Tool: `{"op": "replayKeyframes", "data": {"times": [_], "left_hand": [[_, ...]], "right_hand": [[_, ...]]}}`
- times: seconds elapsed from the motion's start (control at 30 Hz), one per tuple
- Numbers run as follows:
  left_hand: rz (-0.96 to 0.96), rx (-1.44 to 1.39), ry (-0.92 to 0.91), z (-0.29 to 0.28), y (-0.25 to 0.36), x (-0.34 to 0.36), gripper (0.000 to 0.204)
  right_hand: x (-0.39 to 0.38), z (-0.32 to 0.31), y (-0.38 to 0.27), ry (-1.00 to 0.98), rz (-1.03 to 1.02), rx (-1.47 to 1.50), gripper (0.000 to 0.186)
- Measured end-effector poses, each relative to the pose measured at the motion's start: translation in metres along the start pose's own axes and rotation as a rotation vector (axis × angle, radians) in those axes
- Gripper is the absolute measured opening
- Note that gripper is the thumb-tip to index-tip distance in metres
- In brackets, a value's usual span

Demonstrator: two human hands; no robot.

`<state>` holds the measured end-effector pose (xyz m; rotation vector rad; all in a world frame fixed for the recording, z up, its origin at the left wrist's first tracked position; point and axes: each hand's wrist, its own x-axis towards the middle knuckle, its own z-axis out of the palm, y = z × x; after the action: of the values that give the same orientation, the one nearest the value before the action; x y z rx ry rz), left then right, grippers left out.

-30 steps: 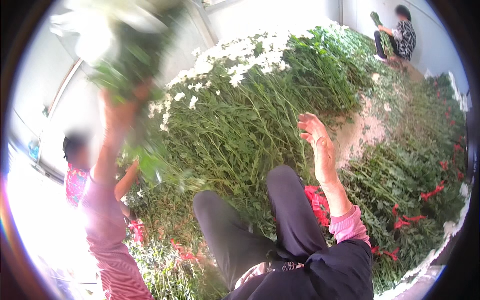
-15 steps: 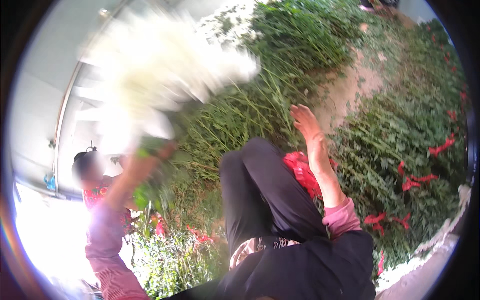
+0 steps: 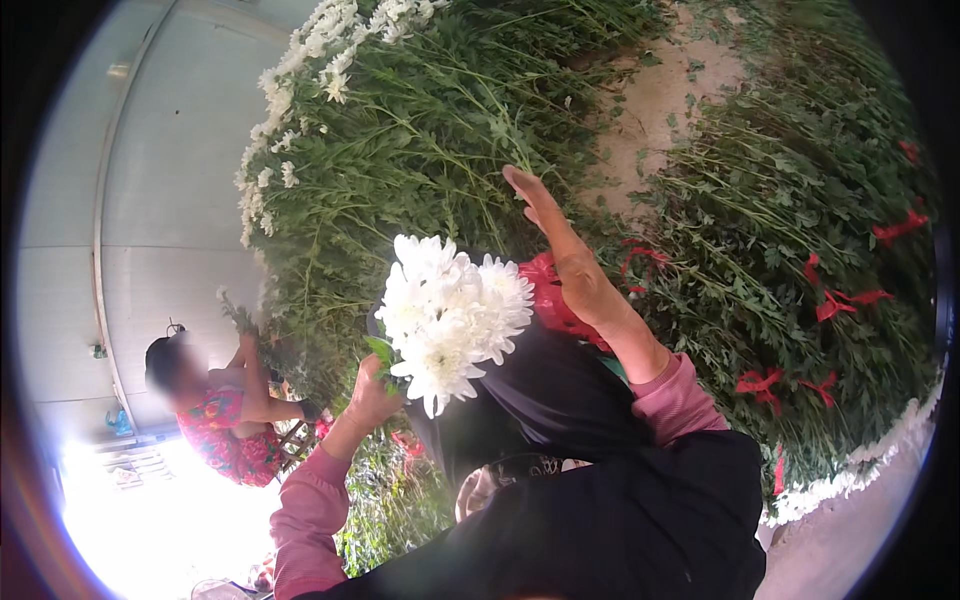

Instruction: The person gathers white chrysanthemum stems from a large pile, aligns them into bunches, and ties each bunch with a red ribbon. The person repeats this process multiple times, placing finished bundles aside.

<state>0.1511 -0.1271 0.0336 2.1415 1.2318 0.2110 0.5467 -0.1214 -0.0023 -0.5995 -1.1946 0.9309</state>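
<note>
My left hand [image 3: 372,398] is closed round the stems of a small bunch of white chrysanthemums [image 3: 445,315], just under the flower heads, which face up over my lap. Most of their stems are hidden. Stretched out ahead, my right hand [image 3: 560,240] has straight fingers with nothing visible in them; it is nearest to the leafy stems of the big flower pile [image 3: 440,150]. Beneath my right forearm, beside my knee, lies a bundle of red ties [image 3: 552,305].
More stems, in bunches tied with red strips [image 3: 762,385], lie along the right, with white blooms [image 3: 850,480] at their outer edge. A strip of bare floor [image 3: 660,110] separates the piles. At the left, another person [image 3: 225,415] sits holding stems beside a pale wall [image 3: 170,180].
My left hand has brought the white bunch down from the upper left to over my lap. My right hand has shifted left and farther ahead. My view has turned somewhat.
</note>
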Motion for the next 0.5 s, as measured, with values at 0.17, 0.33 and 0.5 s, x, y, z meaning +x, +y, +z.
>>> {"op": "replayKeyframes", "data": {"times": [0.17, 0.33, 0.5], "left_hand": [[0.129, 0.149, -0.113, -0.016, 0.028, 0.017, 0.052], [0.242, 0.517, -0.196, -0.024, -0.027, -0.015, 0.060], [0.205, 0.283, -0.180, -0.018, -0.016, 0.013, 0.065]], "right_hand": [[0.016, 0.044, 0.015, -0.082, 0.042, 0.245, 0.106], [0.008, 0.041, 0.027, 0.240, 0.347, 0.644, 0.069], [-0.031, 0.042, 0.018, -0.317, 0.346, 0.037, 0.081]]}}
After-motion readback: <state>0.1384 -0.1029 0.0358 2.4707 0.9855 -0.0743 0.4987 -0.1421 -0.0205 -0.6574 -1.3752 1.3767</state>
